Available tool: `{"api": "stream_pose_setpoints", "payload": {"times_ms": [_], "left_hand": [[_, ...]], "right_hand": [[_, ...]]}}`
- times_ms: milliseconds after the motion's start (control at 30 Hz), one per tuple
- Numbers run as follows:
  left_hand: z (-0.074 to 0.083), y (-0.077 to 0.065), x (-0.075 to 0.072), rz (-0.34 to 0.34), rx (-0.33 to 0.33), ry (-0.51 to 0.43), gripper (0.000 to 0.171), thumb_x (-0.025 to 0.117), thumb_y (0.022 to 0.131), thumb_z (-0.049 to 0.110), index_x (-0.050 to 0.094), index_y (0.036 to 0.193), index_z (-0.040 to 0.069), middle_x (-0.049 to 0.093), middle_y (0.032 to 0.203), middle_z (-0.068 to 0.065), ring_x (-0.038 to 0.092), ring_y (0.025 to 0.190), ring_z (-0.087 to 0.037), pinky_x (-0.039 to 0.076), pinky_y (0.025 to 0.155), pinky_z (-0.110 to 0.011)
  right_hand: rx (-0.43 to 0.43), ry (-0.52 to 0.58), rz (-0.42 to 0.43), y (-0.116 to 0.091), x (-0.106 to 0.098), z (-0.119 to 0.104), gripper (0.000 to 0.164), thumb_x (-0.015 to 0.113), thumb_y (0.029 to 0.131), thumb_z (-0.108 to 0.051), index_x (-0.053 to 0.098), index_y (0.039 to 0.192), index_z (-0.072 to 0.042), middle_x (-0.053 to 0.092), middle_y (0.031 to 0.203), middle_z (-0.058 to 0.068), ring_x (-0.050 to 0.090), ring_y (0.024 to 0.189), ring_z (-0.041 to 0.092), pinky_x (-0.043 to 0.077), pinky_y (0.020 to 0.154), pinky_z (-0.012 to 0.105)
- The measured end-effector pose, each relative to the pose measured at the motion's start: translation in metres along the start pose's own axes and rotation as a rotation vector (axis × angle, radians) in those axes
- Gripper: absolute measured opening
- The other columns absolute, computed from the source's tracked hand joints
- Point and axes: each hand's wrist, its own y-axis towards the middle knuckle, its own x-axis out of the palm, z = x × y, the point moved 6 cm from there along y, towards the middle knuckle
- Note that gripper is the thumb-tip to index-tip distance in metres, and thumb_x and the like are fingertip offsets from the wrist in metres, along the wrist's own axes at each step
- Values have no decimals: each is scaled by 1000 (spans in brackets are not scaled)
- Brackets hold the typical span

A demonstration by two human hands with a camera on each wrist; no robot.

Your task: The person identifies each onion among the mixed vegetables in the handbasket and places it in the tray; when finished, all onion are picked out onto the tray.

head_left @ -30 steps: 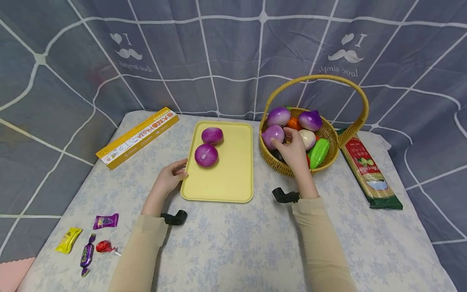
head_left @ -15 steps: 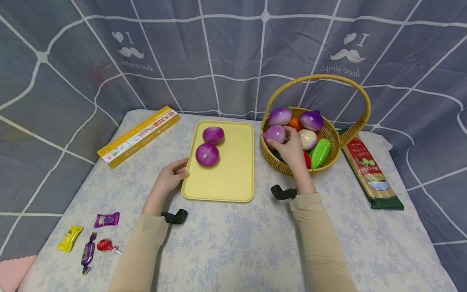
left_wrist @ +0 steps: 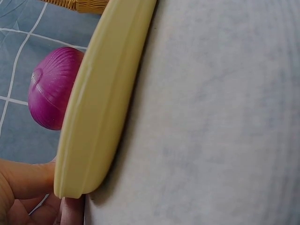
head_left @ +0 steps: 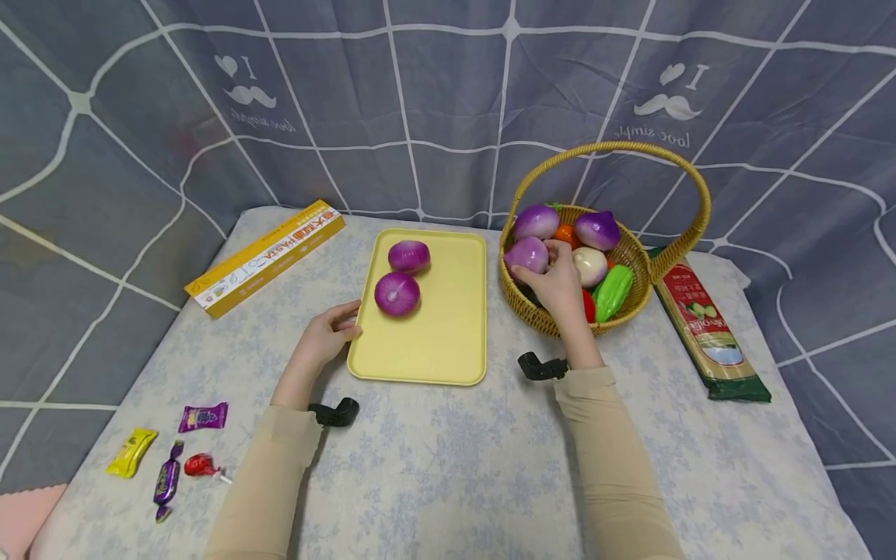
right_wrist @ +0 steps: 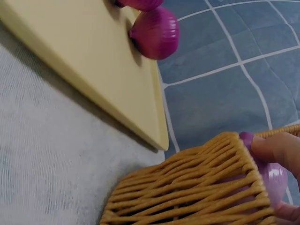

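Note:
In the head view, my left hand [head_left: 325,336] holds the left edge of a yellow tray [head_left: 448,342]; the left wrist view has the thumb at its rim and a finger tucked below. Two purple-red onions, a nearer one [head_left: 397,294] and a farther one [head_left: 409,257], lie on the tray. Over on the right, my right hand [head_left: 563,288] reaches into a wicker basket [head_left: 535,315], thumb and fingers round a light purple onion [head_left: 526,254]. Near it are two purple-and-white vegetables [head_left: 537,222], a white round one [head_left: 590,267] and a green bumpy one [head_left: 614,293].
The basket's tall handle [head_left: 700,194] arches above its contents. A pasta box [head_left: 266,257] lies at the back left, and a red-green packet [head_left: 710,330] right of the basket. Several wrapped sweets [head_left: 166,481] and a red lollipop [head_left: 201,465] lie at the front left.
Both hands keep almost the same places. My right fingers and the light purple onion show only a slight shift in the basket; the tray and its onions stay as they were.

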Motion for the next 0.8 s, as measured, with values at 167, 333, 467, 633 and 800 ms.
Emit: {"api": "stream_pose_setpoints", "payload": {"times_ms": [167,333,467,633,800], "left_hand": [[-1,0,1,-9,0,-6,55,55,101,8,39,153,13,47,150,-16,51,127,-31,48,94,-32],[-2,0,1,-15,0,-13,54,55,101,8,39,152,13,46,150,-15,51,128,-31,48,95,-32],[-1,1,0,-11,-5,-12,55,55,100,9,39,153,14,47,150,-14,51,128,-30,48,94,-32],[0,0,0,-9,-6,-9,55,55,100,9,39,152,14,47,150,-14,51,128,-30,48,95,-32],[0,-1,0,-5,-7,-4,55,55,100,8,39,152,13,47,150,-15,51,129,-30,48,96,-34]], "right_hand": [[-10,19,4,-5,-2,0,74,77,85,-29,37,143,-6,45,145,19,46,132,35,41,110,47],[-19,47,3,-13,-8,-3,79,78,84,-31,35,145,-6,43,147,19,47,131,35,42,108,47],[-32,70,12,-19,-14,-9,80,79,83,-31,35,146,-6,43,148,17,46,131,32,42,108,45],[-60,125,8,-27,-15,-20,79,79,83,-26,35,146,-5,43,146,18,51,127,32,46,105,43],[-125,218,-4,-35,-5,-35,76,81,82,-19,37,143,-4,49,140,18,57,120,29,48,102,43]]}}
